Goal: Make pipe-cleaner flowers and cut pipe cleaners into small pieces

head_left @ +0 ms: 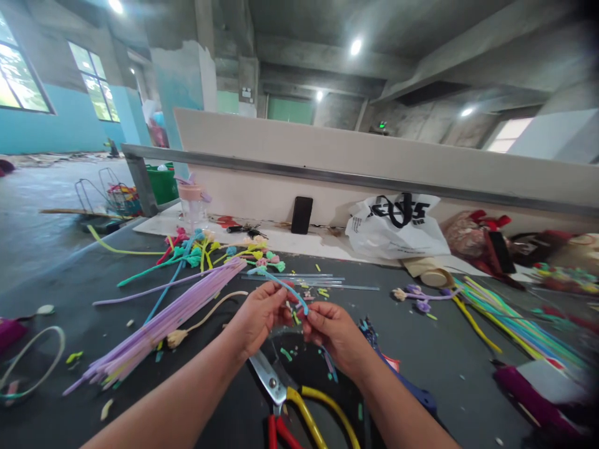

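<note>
A light blue pipe cleaner (286, 285) is bent between my two hands. My left hand (262, 317) pinches it along its length. The fingertips of my right hand (333, 332) are closed on its lower end. Below my hands lie scissors with yellow handles (305, 413) and a tool with red handles (281, 431), partly out of frame. Left of my left hand is a bundle of lilac pipe cleaners (180, 318). A beige pipe-cleaner flower (178, 338) rests beside that bundle. Several coloured pipe-cleaner flowers (191, 252) are heaped behind it.
Thin clear sticks (318, 282) and small offcuts lie beyond my hands. A phone (302, 215) leans on the back panel, near a white plastic bag (395, 227) and a clear cup (193, 209). Multicoloured pipe cleaners (515, 321) and a purple flower (423, 296) lie right; a blue-handled tool (412, 390) is partly hidden.
</note>
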### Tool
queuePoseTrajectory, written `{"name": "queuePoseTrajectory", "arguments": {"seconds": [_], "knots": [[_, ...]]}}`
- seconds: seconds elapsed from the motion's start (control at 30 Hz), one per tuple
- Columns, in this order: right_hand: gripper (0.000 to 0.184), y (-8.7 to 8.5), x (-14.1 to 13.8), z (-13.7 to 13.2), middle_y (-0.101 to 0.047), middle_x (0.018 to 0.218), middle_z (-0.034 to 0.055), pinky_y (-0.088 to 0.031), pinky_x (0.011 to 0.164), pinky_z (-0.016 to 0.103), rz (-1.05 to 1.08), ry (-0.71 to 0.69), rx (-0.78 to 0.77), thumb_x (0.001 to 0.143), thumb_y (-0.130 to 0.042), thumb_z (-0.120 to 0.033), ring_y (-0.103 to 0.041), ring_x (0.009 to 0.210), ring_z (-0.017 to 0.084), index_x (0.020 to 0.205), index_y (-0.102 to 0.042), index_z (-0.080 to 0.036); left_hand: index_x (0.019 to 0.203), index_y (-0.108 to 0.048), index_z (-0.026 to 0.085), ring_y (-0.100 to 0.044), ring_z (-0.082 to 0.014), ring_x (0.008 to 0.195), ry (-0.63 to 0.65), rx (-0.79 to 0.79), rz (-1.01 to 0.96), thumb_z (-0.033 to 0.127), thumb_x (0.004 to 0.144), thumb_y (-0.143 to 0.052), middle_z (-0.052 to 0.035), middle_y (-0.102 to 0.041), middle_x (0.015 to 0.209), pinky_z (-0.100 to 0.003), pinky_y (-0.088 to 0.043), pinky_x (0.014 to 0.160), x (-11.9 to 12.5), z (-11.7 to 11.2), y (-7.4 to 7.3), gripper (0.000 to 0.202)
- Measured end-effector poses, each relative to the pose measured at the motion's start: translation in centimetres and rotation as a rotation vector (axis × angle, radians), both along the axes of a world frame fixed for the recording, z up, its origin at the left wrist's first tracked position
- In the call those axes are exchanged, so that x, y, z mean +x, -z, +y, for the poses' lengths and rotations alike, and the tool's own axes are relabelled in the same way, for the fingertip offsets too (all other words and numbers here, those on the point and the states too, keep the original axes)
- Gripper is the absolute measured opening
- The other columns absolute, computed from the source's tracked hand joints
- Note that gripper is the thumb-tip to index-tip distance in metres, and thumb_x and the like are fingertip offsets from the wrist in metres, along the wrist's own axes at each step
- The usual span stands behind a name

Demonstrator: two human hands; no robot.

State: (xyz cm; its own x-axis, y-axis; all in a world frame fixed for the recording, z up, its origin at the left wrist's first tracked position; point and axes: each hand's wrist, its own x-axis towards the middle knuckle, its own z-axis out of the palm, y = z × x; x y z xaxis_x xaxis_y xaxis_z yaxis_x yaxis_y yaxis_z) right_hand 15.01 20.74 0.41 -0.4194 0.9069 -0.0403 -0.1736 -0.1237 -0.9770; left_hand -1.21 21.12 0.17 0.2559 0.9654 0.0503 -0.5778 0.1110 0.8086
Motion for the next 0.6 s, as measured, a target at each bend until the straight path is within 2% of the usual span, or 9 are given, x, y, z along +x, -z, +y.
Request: {"name": "queuePoseTrajectory", "arguments": {"seconds": [0.13,0.33,0.6], "knots": [[0.026,0.4,-0.3,0.0,-0.057,0.056,-0.0006,-0.025,0.042,0.02,0.077,0.014,-0.022,0.071,-0.065,-0.04,-0.04,0.042,0.006,0.07,-0.063,-0.013,0.099,-0.062,0.016,-0.054,-0.0067,0.06,0.006,0.038,0.083,0.026,0.071,-0.066,-0.0013,-0.062,0.078,-0.018,-0.043,0.057,0.2,-0.2,0.2,0.029],[0.026,1.0,-0.5,0.2,-0.054,0.055,-0.0012,-0.024,0.042,0.02,0.04,0.051,0.03,0.074,-0.063,-0.041,-0.04,0.044,0.007,0.07,-0.062,-0.014,0.082,-0.068,0.013,-0.056,-0.0111,0.06,0.006,0.025,0.116,0.03,0.068,-0.068,-0.0031,-0.064,0.067,-0.023,-0.043,0.061,0.4,-0.2,0.6,0.022],[0.025,0.9,-0.8,0.1,-0.04,0.047,-0.0064,-0.033,0.047,0.022,0.027,0.098,0.068,0.07,-0.064,-0.038,-0.029,0.042,0.006,0.059,-0.056,-0.016,0.072,-0.068,0.012,-0.052,-0.011,0.058,-0.029,0.069,0.192,0.034,0.069,-0.067,-0.0029,-0.061,0.065,-0.023,-0.041,0.06,0.7,-0.3,1.0,0.023]]}}
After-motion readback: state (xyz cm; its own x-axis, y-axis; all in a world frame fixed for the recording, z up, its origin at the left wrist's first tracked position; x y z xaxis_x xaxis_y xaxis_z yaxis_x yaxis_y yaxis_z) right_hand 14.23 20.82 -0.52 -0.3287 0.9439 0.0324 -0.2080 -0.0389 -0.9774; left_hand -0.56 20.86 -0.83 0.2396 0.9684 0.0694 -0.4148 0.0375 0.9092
